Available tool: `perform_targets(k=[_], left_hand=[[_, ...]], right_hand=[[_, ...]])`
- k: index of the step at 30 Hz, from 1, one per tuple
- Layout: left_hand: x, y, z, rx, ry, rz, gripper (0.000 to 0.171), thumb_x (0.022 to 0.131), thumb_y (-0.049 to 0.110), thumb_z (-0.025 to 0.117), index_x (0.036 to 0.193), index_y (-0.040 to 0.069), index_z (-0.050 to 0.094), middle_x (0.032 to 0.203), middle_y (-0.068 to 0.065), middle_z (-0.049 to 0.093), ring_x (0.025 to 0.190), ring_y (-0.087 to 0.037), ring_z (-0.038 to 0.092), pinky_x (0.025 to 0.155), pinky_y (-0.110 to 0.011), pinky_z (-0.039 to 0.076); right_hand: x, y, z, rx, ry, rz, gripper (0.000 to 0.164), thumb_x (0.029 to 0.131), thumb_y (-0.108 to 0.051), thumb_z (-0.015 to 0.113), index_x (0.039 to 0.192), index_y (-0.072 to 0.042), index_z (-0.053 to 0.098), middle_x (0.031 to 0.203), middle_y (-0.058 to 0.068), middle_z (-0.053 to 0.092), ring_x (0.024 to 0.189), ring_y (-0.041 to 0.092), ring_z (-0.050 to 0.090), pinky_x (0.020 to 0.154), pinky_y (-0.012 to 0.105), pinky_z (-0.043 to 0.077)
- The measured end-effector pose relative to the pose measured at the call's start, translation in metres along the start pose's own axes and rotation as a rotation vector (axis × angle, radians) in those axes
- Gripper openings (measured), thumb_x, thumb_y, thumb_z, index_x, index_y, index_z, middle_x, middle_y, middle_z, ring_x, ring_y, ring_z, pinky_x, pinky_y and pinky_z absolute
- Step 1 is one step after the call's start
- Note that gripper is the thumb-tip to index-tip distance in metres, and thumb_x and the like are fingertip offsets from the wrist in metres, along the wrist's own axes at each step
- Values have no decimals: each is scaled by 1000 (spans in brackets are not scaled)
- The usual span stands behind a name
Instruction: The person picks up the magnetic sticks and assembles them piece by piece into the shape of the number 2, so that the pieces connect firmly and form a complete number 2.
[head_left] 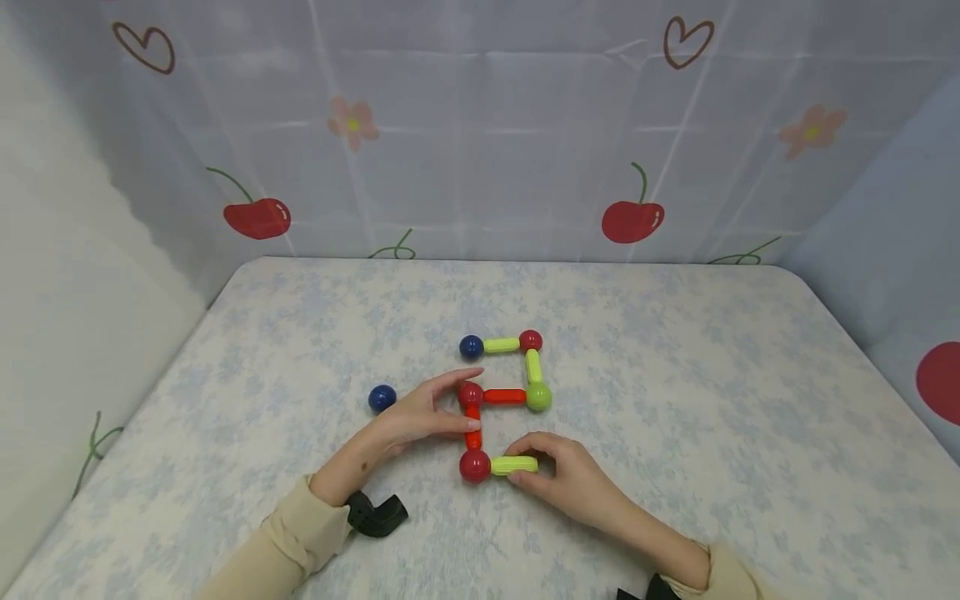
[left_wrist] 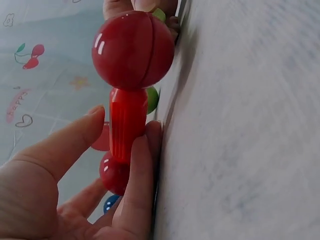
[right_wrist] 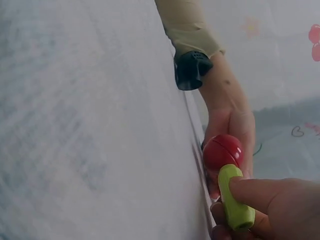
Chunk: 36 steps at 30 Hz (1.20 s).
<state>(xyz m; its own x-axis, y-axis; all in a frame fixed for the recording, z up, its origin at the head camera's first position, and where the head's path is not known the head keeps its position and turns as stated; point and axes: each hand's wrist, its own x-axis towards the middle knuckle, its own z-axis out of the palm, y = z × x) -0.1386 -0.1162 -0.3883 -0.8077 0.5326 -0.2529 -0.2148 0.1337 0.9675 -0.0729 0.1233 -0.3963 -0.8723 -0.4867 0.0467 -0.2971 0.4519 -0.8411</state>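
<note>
In the head view, my right hand [head_left: 573, 483] pinches a yellow-green rod [right_wrist: 231, 195] between thumb and fingers. One end of this rod meets the near red ball [head_left: 474, 466]. My left hand [head_left: 420, 415] lies beside the upright red rod [left_wrist: 125, 120], its thumb over that rod and a straight finger reaching past the upper red ball [head_left: 470, 393]. The left wrist view shows a fingertip at the red rod and another digit apart from it. A second red rod [head_left: 505, 397] runs from the upper red ball to a green ball [head_left: 538, 397].
From the green ball, a yellow-green rod [head_left: 533, 367] leads to the far red ball [head_left: 531, 341]. Another yellow-green rod [head_left: 501, 344] joins that to a blue ball [head_left: 471, 347]. A loose blue ball [head_left: 382, 398] lies left of the left hand on the patterned table [head_left: 712, 400].
</note>
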Motion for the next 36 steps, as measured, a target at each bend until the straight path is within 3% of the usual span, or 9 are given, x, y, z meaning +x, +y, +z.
perform_targets(k=[7,10,13,16,18,22,27,32,36], left_hand=[[-11,8,-4,265,47,50,68,83,14,73,142,16,41,138,-10,40,76,-22,64,75,-34,50],[-24,11,-11,421,133,104,58,84,15,72,136,12,49,129,-12,48,75,-18,62,67,-32,50],[-40,14,-24,601,243,203,48,84,12,72,129,8,56,113,-11,58,74,-16,59,64,-31,50],[-54,13,-40,799,363,291,44,81,8,74,123,5,60,102,-10,59,74,-14,53,62,-29,47],[-61,12,-49,891,426,312,45,79,6,76,121,5,61,99,-9,56,72,-16,47,60,-30,42],[-68,10,-62,1011,498,279,49,77,10,78,123,6,60,101,-13,50,77,-24,43,62,-37,38],[-73,7,-94,1136,558,120,52,80,13,75,127,4,56,115,-24,44,96,-41,45,73,-53,41],[-80,6,-135,1067,535,38,46,83,8,71,124,-4,55,106,-28,49,81,-34,52,66,-48,44],[-85,0,-145,1001,544,42,43,84,7,70,123,-5,56,98,-23,56,78,-30,55,65,-45,45]], right_hand=[[0,3,3,-12,18,0,15,84,-17,72,97,-15,68,93,-10,60,82,12,53,74,29,45],[0,2,3,-10,15,5,15,84,-17,72,98,-15,68,93,-10,60,82,12,53,75,30,45],[-1,2,3,-16,19,-6,16,83,-17,73,98,-16,67,93,-11,60,82,12,53,75,29,46],[-1,3,2,-27,19,-34,19,81,-14,74,99,-16,67,93,-11,59,82,11,53,74,28,46],[-2,3,2,-36,15,-49,21,80,-12,75,99,-16,67,92,-11,58,82,10,53,73,27,46],[-2,5,2,-55,12,-62,21,80,-9,75,98,-16,66,91,-12,57,81,9,53,72,26,47],[-2,5,3,-52,11,-64,22,80,-10,75,99,-16,66,93,-12,58,81,9,52,71,26,46],[-1,4,2,-49,3,-62,22,80,-10,75,100,-16,66,94,-12,58,81,9,52,72,26,47],[1,4,2,-48,3,-72,25,79,-8,76,100,-15,66,94,-12,58,81,9,53,72,26,47]])
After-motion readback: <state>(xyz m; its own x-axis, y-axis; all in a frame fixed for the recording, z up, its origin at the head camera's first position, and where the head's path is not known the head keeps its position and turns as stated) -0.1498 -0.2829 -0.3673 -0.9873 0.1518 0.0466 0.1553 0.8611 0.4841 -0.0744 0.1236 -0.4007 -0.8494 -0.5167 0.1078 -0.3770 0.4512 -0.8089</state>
